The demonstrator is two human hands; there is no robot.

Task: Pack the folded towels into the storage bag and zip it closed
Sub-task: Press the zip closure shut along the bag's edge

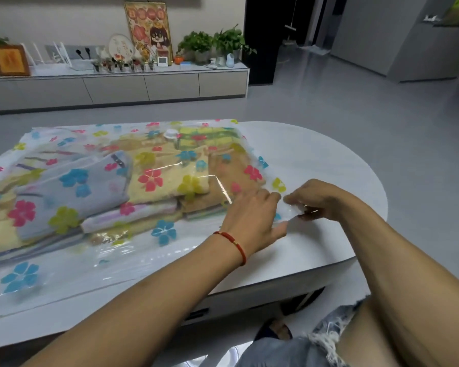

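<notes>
A clear plastic storage bag (72, 178), glossy and crinkled and printed with pink, blue and yellow-green flowers, lies flat on the white, round-ended desk (329, 160). Soft terry folded towels (154, 178) are stacked inside it: a pale blue one, a yellow one, a tan one, a green-checked one at the far end and striped ones beneath; the plastic blurs their edges too much for a sure count. A round white valve cap (171, 133) sits on the bag's top face.

Both hands meet at the bag's near right edge. The left hand (252, 215), with one red cord bracelet (233, 243) at the wrist, lies with its fingers stretched out, pressing the plastic down. The right hand (316, 200) has its fingers curled, pinching the thin edge strip of the bag.

Beyond, a long low cabinet (117, 86) carries two leafy potted plants (215, 43) and a framed cartoon picture (149, 30).
</notes>
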